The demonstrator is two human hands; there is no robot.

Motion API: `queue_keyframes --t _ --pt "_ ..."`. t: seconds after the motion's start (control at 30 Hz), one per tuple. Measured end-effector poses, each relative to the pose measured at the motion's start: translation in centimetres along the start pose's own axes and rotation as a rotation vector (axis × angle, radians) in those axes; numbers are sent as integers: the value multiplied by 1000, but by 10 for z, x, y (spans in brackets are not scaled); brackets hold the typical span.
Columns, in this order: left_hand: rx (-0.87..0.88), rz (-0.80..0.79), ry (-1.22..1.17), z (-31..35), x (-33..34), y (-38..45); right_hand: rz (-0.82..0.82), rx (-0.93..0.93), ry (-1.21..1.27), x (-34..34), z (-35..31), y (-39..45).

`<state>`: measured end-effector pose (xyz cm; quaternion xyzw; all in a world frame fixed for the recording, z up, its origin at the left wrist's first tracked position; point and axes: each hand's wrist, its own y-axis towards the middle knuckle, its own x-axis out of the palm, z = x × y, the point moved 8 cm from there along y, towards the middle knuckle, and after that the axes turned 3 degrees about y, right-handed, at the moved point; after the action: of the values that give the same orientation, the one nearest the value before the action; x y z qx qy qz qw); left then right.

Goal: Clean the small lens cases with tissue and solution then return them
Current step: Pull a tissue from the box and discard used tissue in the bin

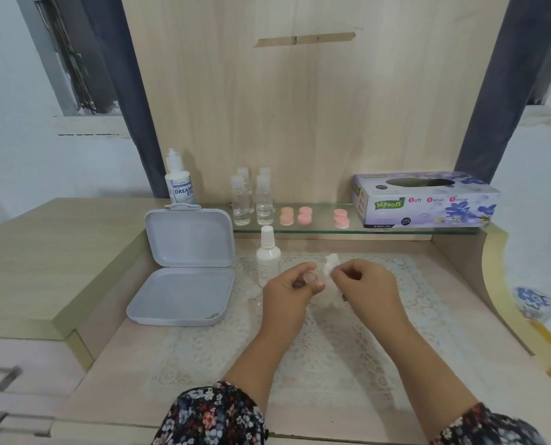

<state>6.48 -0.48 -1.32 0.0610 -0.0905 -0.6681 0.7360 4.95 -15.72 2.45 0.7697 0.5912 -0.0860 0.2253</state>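
Observation:
My left hand (292, 289) grips a small clear lens case (311, 278) above the lace mat. My right hand (369, 285) pinches a white tissue (331, 268) right beside the case; part of the tissue hangs below between the hands. A white spray bottle of solution (267, 255) stands just behind my left hand. Three pink lens cases (304, 215) lie in a row on the glass shelf (316, 231).
An open grey plastic box (184, 268) lies left of the hands. On the shelf stand a Dream Eye solution bottle (179, 179), several clear small bottles (251, 200) and a tissue box (425, 199). Drawers sit at the lower left.

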Motion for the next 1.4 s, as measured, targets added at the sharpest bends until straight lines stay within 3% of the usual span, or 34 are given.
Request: queue_keyframes --t 0.3,0.4,0.5,0.57,0.7,0.83,1.13,1.4 --pt "-7 -22 -4 0 -3 0 -184 -249 -370 25 -13 10" --pt "-24 -16 -24 -1 -4 2 -232 -443 -535 29 -12 4" --pt "-28 -42 -42 0 -1 0 -186 -613 -532 27 -11 -2" --pt "-18 -68 -47 1 2 -1 -149 -529 -397 20 -5 -1" --pt "-21 -52 -83 1 -1 0 27 -86 167 -4 24 3" --pt "-35 -52 -104 0 -1 2 -31 158 412 8 45 -1" --pt "-126 -155 -105 -6 8 -2 -211 166 550 27 37 -6" --pt "-149 -165 -125 -6 7 -4 -156 87 448 21 39 -6"
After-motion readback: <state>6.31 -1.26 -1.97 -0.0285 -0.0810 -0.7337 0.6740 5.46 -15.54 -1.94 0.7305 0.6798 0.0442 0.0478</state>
